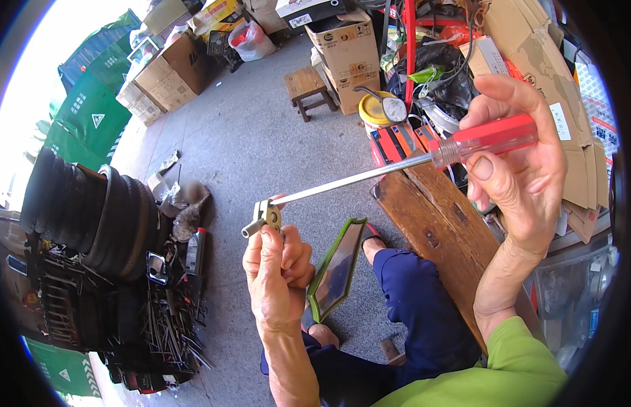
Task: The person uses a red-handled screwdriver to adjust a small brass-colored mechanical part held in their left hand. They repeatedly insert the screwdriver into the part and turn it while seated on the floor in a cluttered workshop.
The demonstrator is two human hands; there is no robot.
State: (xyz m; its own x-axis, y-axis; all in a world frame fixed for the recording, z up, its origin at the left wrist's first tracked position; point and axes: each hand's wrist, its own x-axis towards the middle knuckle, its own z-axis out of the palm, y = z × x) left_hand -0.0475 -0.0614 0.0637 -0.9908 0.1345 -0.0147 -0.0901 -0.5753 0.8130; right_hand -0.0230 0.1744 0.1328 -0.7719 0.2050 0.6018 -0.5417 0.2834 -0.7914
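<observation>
In the head view, the left hand [280, 281] is curled closed, pinching a small metal part [271, 214] above its fingers. The right hand [529, 186], half open, steadies a red-handled screwdriver [495, 138] slanting down to that part. A wooden bench [434, 237] stands below the right hand.

My bare hands and forearms, my lime-green top [458, 388] and my navy-blue trousers [431, 308], seen from above.
The top's plain sleeve [522, 353] ends in a loose edge that leaves my right forearm [503, 285] uncovered; my left forearm [288, 363] is bare too. A short, pale-edged nail [482, 167] tops the broad thumb of my right hand [532, 176], and knuckle creases line my left hand [275, 285]. My trousers look plain, creased cloth, and dark footwear with a reddish edge [372, 231] shows below one hem.
</observation>
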